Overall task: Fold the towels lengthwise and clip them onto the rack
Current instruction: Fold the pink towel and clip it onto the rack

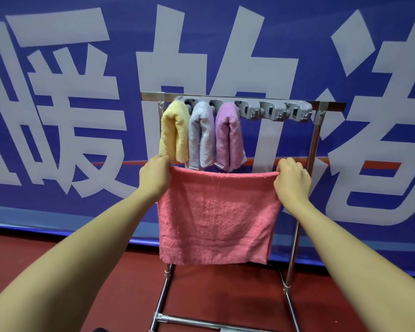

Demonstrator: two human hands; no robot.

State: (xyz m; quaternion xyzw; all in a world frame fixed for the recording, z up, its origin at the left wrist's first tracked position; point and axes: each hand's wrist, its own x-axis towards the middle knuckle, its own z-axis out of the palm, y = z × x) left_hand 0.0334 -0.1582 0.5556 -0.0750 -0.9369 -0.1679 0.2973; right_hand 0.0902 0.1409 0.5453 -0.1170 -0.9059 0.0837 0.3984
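Both hands, left [154, 174] and right [291, 177], grip the top corners of a pink towel [216, 219] stretched between them, seemingly folded double; above them three towels hang clipped on the rack [316, 130].

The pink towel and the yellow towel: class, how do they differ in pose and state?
The pink towel hangs spread out flat, gripped at its top corners by the left hand and right hand; the yellow towel is folded narrow and hangs from the rack's grey clip bar, untouched. Both are terry cloth.
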